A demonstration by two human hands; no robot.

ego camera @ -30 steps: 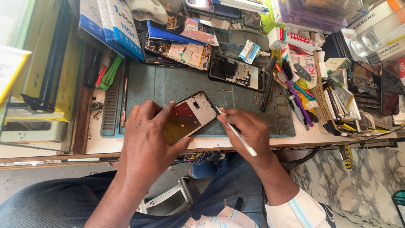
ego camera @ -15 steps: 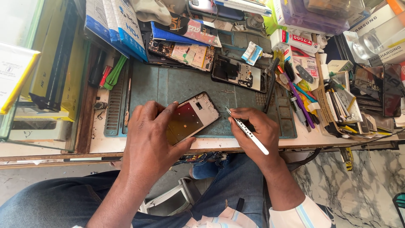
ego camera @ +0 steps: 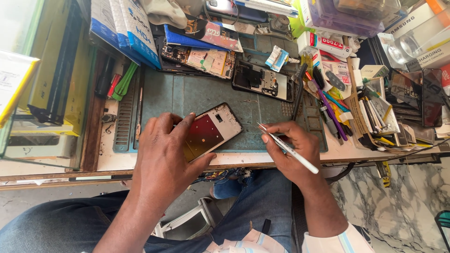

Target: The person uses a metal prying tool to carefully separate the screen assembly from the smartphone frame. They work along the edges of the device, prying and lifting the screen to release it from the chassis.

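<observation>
My left hand (ego camera: 166, 154) grips a phone frame (ego camera: 211, 131) with a dark red inner plate and white rim, holding it tilted over the near edge of a blue-green work mat (ego camera: 187, 96). My right hand (ego camera: 293, 152) pinches white tweezers (ego camera: 288, 147), their tip pointing up-left, a short way right of the frame and apart from it. Farther back on the mat lies an opened dark phone body (ego camera: 262, 82) showing its internals.
Another opened phone with circuit boards (ego camera: 197, 58) lies at the back. Blue boxes (ego camera: 126, 28) stand back left. A crowded heap of tools, pens and packets (ego camera: 347, 98) fills the right side. My denim-clad legs (ego camera: 61, 225) are below the bench edge.
My right hand with the tweezers has drawn away to the right from the phone frame's upper corner. My left hand keeps the frame in nearly the same place.
</observation>
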